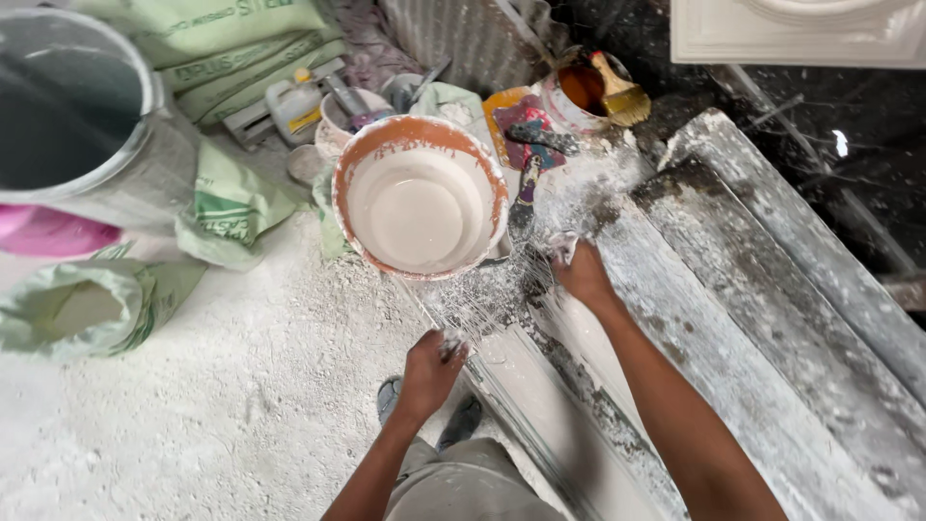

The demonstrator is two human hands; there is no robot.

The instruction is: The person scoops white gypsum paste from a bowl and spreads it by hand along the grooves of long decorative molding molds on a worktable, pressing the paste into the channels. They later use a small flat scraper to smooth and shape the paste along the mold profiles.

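So your left hand (431, 367) and right hand (580, 270) are both pinched on fibre strands (502, 289) across the long mould's (579, 405) near end, beside the plaster basin (421, 196); keep them taut and evenly fanned.

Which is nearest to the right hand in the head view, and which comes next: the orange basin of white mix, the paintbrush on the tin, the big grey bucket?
From the right hand:
1. Orange basin, just to its left.
2. Paintbrush, above it, resting on the tin.
3. Grey bucket, far left.
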